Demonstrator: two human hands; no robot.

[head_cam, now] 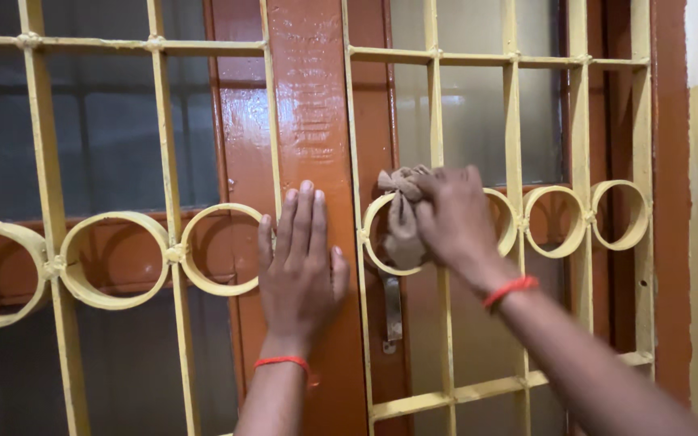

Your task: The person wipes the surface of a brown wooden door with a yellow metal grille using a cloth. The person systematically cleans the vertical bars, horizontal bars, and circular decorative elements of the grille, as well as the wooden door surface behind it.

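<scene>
Yellow grille [173, 254] bars and rings run off to the left of the left hand [300, 262], which lies open and flat on the glossy brown post [309, 105], seemingly as a brace. To its right, the right hand [452, 216] is closed round a tan cloth [401, 222] (bunched up), pressing it against a ring [372, 246]; a metal latch [393, 311] hangs just below.

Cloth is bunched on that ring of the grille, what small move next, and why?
Probably sweep the cloth down around the yellow ring: the right hand presses it at the ring's top, while the left hand braces flat on the brown frame.
</scene>
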